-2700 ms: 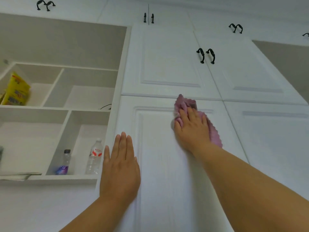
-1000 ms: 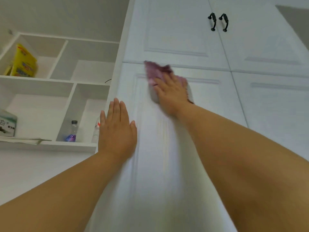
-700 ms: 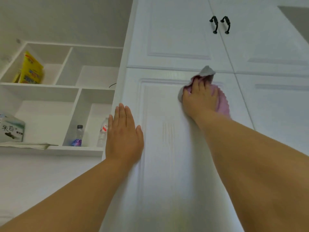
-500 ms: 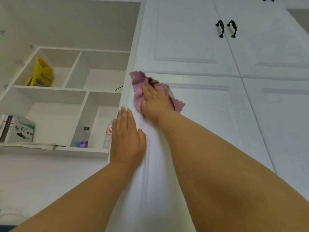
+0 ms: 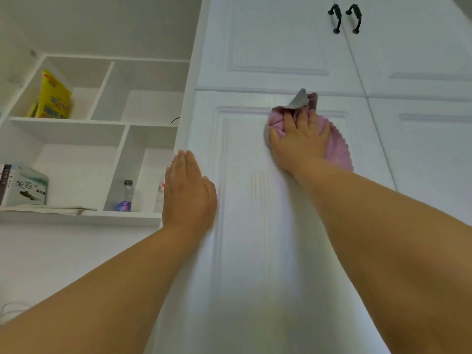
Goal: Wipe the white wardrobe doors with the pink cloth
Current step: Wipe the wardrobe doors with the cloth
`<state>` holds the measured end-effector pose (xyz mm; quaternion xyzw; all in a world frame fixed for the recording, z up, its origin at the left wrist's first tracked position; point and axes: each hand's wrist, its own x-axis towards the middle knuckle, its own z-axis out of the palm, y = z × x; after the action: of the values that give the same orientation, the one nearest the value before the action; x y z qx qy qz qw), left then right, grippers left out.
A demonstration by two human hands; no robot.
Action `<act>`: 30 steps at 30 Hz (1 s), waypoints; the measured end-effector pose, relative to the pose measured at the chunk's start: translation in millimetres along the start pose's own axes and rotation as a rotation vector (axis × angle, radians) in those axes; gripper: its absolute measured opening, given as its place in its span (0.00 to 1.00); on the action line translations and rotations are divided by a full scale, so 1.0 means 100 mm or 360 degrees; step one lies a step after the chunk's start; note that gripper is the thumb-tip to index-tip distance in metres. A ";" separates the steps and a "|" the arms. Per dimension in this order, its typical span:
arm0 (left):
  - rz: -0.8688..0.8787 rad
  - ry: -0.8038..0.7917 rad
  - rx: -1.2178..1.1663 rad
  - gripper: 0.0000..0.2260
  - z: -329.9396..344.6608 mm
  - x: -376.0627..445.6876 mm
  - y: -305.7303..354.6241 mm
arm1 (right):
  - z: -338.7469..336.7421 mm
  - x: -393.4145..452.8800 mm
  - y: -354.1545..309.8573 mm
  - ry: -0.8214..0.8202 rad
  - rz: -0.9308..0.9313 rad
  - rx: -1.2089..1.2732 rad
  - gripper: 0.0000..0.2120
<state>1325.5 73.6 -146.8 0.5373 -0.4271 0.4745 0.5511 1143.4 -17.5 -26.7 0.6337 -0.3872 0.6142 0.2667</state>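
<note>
The tall white wardrobe door [image 5: 255, 251] fills the middle of the head view. My right hand [image 5: 298, 144] presses the pink cloth [image 5: 337, 146] flat against the door's upper part, just under its top edge, fingers spread over the bunched fabric. A grey corner of the cloth sticks up above my fingertips. My left hand [image 5: 187, 192] lies flat on the left edge of the same door, fingers straight and together, holding nothing.
Above are two upper doors [image 5: 275, 39] with black handles [image 5: 344, 17]. More white doors continue to the right. Open white shelves [image 5: 76, 215] on the left hold a yellow packet [image 5: 55, 98], a box [image 5: 24, 185] and a small bottle [image 5: 125, 195].
My right hand has swept the cloth from the door's upper left corner to its upper middle-right. My left hand has stayed flat on the door's left edge.
</note>
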 end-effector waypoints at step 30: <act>-0.0207 0.0084 0.0162 0.25 -0.01 -0.69 -0.17 | 0.23 -1.06 -0.48 0.0073 -0.0718 0.0173 0.35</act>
<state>1328.8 71.0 -218.0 0.5785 -0.3519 0.4729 0.5639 1201.1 8.0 -127.2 0.7035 -0.1961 0.5733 0.3715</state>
